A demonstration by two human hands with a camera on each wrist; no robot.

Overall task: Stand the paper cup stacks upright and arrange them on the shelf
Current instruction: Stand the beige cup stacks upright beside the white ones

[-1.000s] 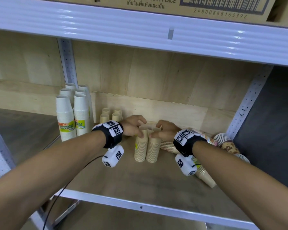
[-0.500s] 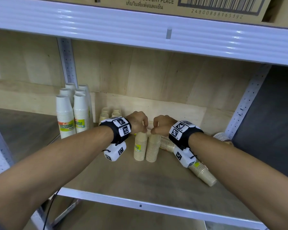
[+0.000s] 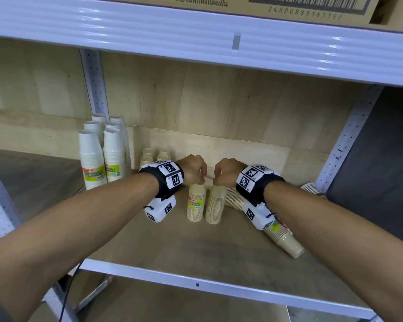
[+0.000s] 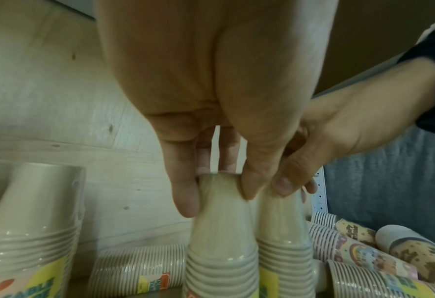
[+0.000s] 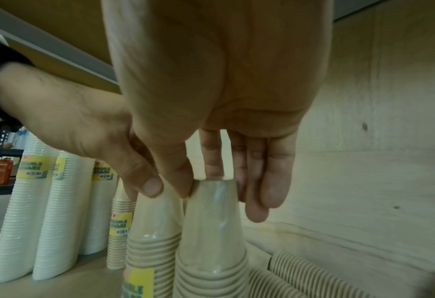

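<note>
Two beige paper cup stacks stand upright side by side in the middle of the shelf (image 3: 149, 249). My left hand (image 3: 197, 174) pinches the top of the left stack (image 3: 196, 205), the one with a yellow label. In the left wrist view my left hand (image 4: 218, 193) has thumb and fingers curled round that stack's top cup (image 4: 221, 231). My right hand (image 3: 223, 175) grips the top of the right stack (image 3: 215, 206). The right wrist view shows my right hand (image 5: 216, 193) with thumb and fingers around that cup top (image 5: 211, 242), and the left hand (image 5: 83, 125) on the neighbouring stack (image 5: 155, 231).
Tall white cup stacks (image 3: 102, 154) stand at the left and short beige stacks (image 3: 155, 155) at the back. Several stacks lie on their sides to the right: a beige one (image 3: 286, 240), another (image 3: 234, 201) behind my right wrist, printed ones (image 3: 312, 188). The upper shelf beam (image 3: 196, 36) hangs overhead.
Both wrists have risen and the hands have curled down tighter over the tops of the two stacks. The stacks stay upright in about the same spot.
</note>
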